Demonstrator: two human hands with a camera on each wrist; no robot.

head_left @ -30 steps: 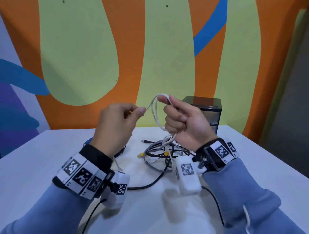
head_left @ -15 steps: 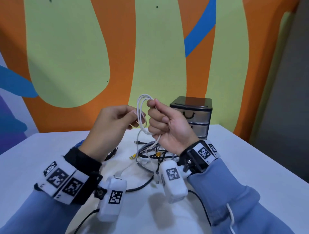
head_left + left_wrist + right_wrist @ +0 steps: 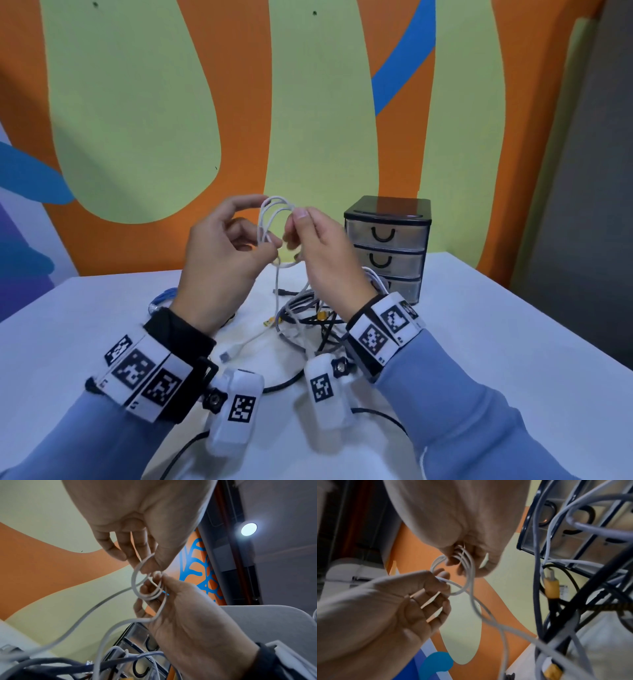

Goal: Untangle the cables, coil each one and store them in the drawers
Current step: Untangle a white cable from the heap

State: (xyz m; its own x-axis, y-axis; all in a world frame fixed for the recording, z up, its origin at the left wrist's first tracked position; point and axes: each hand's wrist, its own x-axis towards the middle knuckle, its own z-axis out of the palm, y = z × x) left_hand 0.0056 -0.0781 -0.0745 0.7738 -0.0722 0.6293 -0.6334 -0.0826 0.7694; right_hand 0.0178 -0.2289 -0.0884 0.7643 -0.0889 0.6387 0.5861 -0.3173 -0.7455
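I hold a thin white cable point(image 3: 274, 219) in small loops above the table, in front of the wall. My left hand point(image 3: 270, 245) pinches the loops low on their left side. My right hand point(image 3: 296, 219) pinches them at the top right. The cable's tail drops to the table and ends in a plug point(image 3: 227, 356). In the left wrist view the coil point(image 3: 147, 584) sits between both hands' fingertips. In the right wrist view several strands point(image 3: 467, 566) run through my right hand's fingers point(image 3: 462, 555). A small black three-drawer unit point(image 3: 387, 246) stands behind my right hand, all drawers closed.
A tangle of grey, black and white cables point(image 3: 308, 315) with yellow plugs point(image 3: 551, 586) lies on the white table point(image 3: 496, 342) below my hands. A blue cable point(image 3: 164, 298) lies at the left behind my left wrist. The painted wall is close behind.
The single loop has grown into several loops. My left hand has come in from the loop's left to pinch the coil beside my right hand. The drawer unit now shows fully.
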